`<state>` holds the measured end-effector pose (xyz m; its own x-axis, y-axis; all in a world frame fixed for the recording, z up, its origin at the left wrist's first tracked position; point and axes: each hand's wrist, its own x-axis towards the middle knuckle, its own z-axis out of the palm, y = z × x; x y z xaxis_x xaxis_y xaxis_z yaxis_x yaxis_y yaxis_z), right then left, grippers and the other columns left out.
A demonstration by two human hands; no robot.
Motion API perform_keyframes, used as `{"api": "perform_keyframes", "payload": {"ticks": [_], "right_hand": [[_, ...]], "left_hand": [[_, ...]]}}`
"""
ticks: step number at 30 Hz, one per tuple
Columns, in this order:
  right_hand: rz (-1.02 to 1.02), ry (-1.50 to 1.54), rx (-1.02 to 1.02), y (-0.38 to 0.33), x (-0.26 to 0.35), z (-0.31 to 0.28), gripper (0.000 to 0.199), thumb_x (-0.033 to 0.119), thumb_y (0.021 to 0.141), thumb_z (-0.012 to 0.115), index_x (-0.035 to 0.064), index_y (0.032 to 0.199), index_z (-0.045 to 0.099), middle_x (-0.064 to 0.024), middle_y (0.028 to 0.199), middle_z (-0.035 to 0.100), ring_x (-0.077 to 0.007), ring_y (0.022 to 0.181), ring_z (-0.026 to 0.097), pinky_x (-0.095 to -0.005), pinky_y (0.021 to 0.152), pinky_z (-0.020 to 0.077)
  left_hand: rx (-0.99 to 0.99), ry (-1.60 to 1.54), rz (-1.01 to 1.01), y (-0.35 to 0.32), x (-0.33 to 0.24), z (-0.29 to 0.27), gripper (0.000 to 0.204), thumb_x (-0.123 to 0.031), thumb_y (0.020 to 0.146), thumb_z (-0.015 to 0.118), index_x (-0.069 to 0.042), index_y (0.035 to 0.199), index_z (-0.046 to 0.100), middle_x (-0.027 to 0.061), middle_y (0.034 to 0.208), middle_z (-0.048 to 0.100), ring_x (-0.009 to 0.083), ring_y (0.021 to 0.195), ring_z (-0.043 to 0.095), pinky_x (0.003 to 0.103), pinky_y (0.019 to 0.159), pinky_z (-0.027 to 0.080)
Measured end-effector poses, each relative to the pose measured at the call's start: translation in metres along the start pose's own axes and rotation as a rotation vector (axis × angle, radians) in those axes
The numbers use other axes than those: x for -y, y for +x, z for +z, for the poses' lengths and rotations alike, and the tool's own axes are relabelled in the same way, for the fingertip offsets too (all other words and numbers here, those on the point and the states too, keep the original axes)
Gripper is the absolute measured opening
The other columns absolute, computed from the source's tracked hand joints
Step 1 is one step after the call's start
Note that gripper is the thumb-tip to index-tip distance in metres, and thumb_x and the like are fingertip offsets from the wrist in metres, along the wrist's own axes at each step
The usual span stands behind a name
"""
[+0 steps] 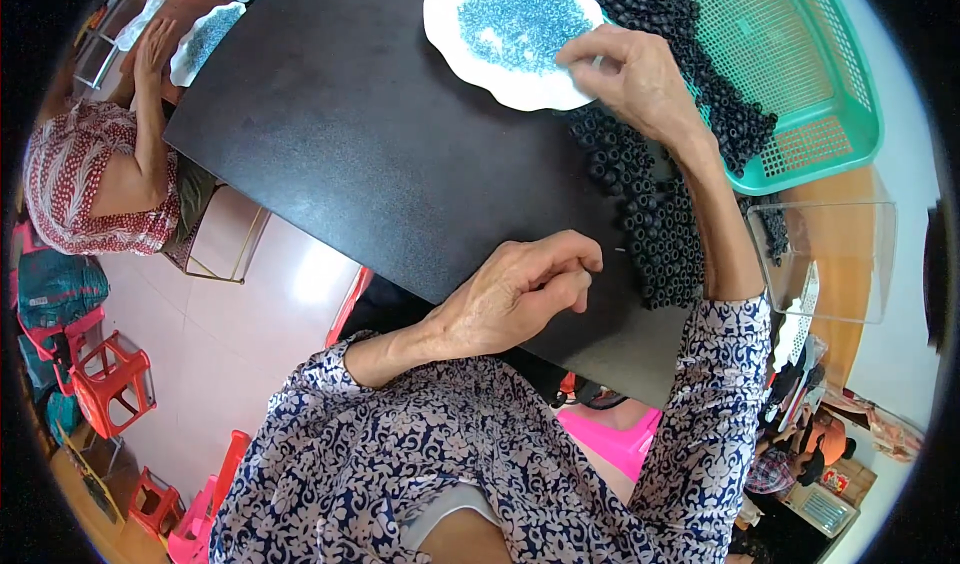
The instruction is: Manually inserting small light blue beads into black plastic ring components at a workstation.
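Note:
A white scalloped plate (447, 26) at the far middle of the dark table holds a spread of small clear bluish pieces (525, 24). My right hand (640, 79) is over the plate's right rim, thumb and fingertips drawn together at the edge of these pieces. Anything between those fingertips is too small to make out. Nearer to me, my left hand (510, 299) is curled closed above the table, thumb against bent fingers; what it holds, if anything, is hidden. Small black ring-shaped parts (660, 234) lie heaped beneath and beside my right forearm.
A green plastic basket (800, 144) at the far right holds more black parts. Beside it stands a clear plastic box (830, 264). Across the dark table (350, 134), another person (110, 179) sits at left by a second plate (205, 44). Red stools (110, 384) stand on the floor.

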<state>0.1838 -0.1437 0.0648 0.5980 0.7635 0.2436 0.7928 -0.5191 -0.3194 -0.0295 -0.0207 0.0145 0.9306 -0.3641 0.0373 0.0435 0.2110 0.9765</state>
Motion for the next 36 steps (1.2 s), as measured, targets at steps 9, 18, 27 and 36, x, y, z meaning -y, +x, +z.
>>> {"api": "perform_keyframes", "payload": {"ticks": [9, 18, 27, 36], "right_hand": [[0.052, -0.037, -0.030, -0.001, 0.001, -0.005, 0.019, 0.009, 0.080, 0.058, 0.0065, 0.093, 0.072, -0.0059, 0.078, 0.062, -0.0135, 0.060, 0.050, -0.0295, 0.059, 0.0437], [-0.063, -0.168, 0.027, 0.003, -0.001, 0.002, 0.018, 0.013, 0.081, 0.063, 0.0051, 0.094, 0.073, -0.0085, 0.080, 0.065, -0.0201, 0.062, 0.056, -0.0338, 0.064, 0.0489], [-0.123, -0.247, 0.079, 0.011, 0.006, 0.001, 0.018, 0.011, 0.077, 0.060, 0.0006, 0.085, 0.072, -0.0137, 0.078, 0.068, -0.0275, 0.066, 0.063, -0.0373, 0.069, 0.0511], [0.040, -0.310, 0.207, 0.016, 0.014, -0.001, 0.015, 0.013, 0.078, 0.063, 0.0023, 0.083, 0.072, -0.0107, 0.074, 0.068, -0.0244, 0.063, 0.062, -0.0316, 0.065, 0.0497]], "left_hand": [[0.000, -0.004, 0.029, 0.000, 0.001, 0.001, 0.017, -0.010, 0.096, 0.051, -0.002, 0.110, 0.055, 0.0045, 0.079, 0.065, 0.0092, 0.070, 0.058, 0.024, 0.061, 0.045], [0.007, -0.005, 0.019, 0.002, 0.000, 0.000, 0.016, -0.009, 0.096, 0.051, -0.002, 0.110, 0.055, 0.0050, 0.078, 0.065, 0.0096, 0.071, 0.059, 0.025, 0.062, 0.046], [-0.004, -0.021, 0.028, -0.001, 0.003, 0.003, 0.017, -0.010, 0.096, 0.051, -0.001, 0.110, 0.055, 0.0061, 0.080, 0.065, 0.0104, 0.073, 0.060, 0.025, 0.065, 0.047], [-0.060, -0.021, 0.017, 0.004, 0.004, 0.008, 0.016, -0.005, 0.092, 0.049, 0.000, 0.107, 0.055, 0.0058, 0.074, 0.062, 0.0091, 0.066, 0.056, 0.025, 0.059, 0.045]]}}
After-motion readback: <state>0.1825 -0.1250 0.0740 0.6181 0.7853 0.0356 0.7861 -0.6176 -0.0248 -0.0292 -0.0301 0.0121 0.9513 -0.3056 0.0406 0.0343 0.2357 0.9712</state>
